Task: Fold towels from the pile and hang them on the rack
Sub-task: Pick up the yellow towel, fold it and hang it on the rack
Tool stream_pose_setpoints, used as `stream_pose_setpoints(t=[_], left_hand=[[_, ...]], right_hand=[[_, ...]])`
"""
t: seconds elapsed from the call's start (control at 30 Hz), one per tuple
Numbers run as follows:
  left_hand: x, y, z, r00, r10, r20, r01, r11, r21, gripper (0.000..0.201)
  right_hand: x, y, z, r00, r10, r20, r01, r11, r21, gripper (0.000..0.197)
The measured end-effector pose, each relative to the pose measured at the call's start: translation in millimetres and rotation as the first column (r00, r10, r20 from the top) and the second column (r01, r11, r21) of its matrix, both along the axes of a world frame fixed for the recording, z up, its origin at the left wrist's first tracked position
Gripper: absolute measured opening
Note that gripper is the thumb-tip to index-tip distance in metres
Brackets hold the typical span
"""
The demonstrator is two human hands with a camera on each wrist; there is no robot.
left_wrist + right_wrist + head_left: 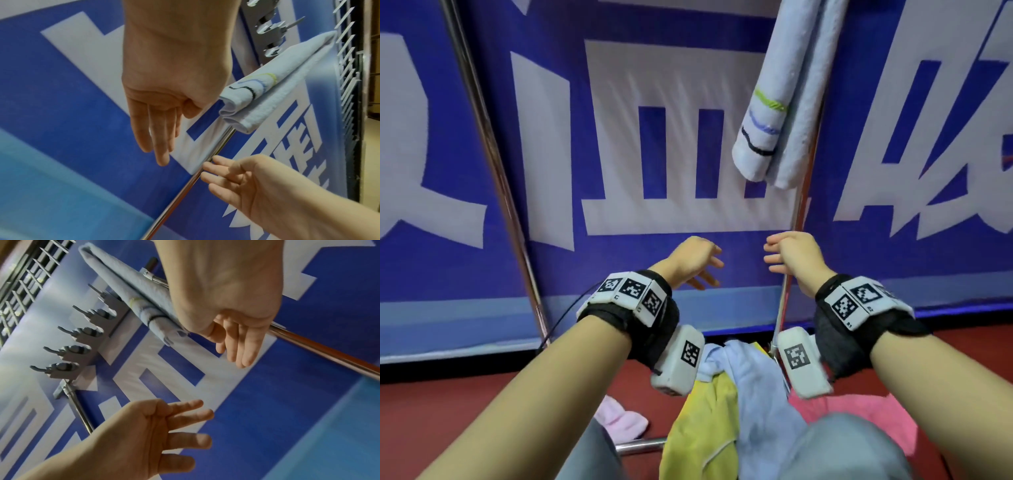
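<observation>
A folded pale-blue terry towel [787,99], nubbly and doubled into a long narrow bundle with thin green, blue and black stripes near its lower end, hangs from the rack above a slanting polished chrome rack pole [792,219], in front of a smooth blue banner [619,144] with blocky white shapes. The left hand [693,262] and right hand [792,253] are raised side by side below it, empty, their fingers [162,142] loosely extended and holding nothing. On the red floor [448,404] beneath the forearms lies the pile [736,401] of soft crumpled towels, yellow, light blue and pink.
</observation>
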State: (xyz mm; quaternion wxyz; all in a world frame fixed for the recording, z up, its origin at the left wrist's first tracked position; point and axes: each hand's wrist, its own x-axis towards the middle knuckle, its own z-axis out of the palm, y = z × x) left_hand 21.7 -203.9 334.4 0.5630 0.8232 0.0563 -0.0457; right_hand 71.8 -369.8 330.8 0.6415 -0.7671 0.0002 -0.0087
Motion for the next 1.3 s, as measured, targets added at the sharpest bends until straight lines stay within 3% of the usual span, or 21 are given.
stream_pose_setpoints(t=[0.2, 0.37, 0.53, 0.67, 0.93, 1.0, 1.07, 1.17, 1.23, 1.3], left_hand=[[-8.5, 4.2, -53.9, 0.996, 0.038, -0.078, -0.046, 0.994, -0.097, 0.037], [-10.7, 11.5, -90.8, 0.988, 0.059, -0.142, -0.077, 0.989, -0.124, 0.036], [-9.9, 24.8, -125.6, 0.971, 0.086, -0.223, -0.12, 0.982, -0.145, 0.034], [-0.5, 27.3, -136.3, 0.97, 0.065, -0.234, -0.083, 0.994, -0.068, 0.029], [13.5, 17.9, -133.2, 0.976, -0.093, -0.199, 0.101, 0.995, 0.028, 0.021], [16.8, 17.1, -133.5, 0.977, -0.103, -0.188, 0.112, 0.993, 0.037, 0.02], [19.9, 16.8, -135.5, 0.976, -0.116, -0.184, 0.127, 0.991, 0.052, 0.02], [22.6, 16.1, -140.5, 0.972, -0.135, -0.191, 0.154, 0.984, 0.086, 0.022], [24.5, 16.3, -143.8, 0.969, -0.144, -0.202, 0.169, 0.98, 0.109, 0.024], [26.0, 17.1, -145.0, 0.967, -0.148, -0.207, 0.174, 0.978, 0.112, 0.024]], right_hand=[[-15.2, 16.9, -53.4, 0.982, 0.063, -0.179, -0.067, 0.998, -0.016, 0.032], [-15.7, 24.6, -99.4, 0.962, 0.048, -0.268, -0.065, 0.996, -0.055, 0.024], [-10.9, 29.6, -134.3, 0.899, 0.121, -0.42, -0.207, 0.964, -0.165, 0.028], [-2.5, 33.6, -152.4, 0.868, 0.176, -0.465, -0.368, 0.856, -0.363, 0.017], [7.9, 44.4, -197.7, 0.722, 0.216, -0.657, -0.661, 0.497, -0.563, 0.019], [6.5, 50.5, -215.7, 0.701, 0.213, -0.681, -0.685, 0.469, -0.557, 0.013], [3.6, 57.2, -237.1, 0.702, 0.215, -0.679, -0.677, 0.497, -0.543, 0.008], [0.9, 62.4, -263.0, 0.695, 0.222, -0.684, -0.67, 0.546, -0.503, 0.027], [3.2, 62.7, -277.6, 0.706, 0.196, -0.68, -0.672, 0.487, -0.558, 0.037], [5.8, 60.5, -291.0, 0.728, 0.178, -0.662, -0.673, 0.37, -0.64, 0.038]])
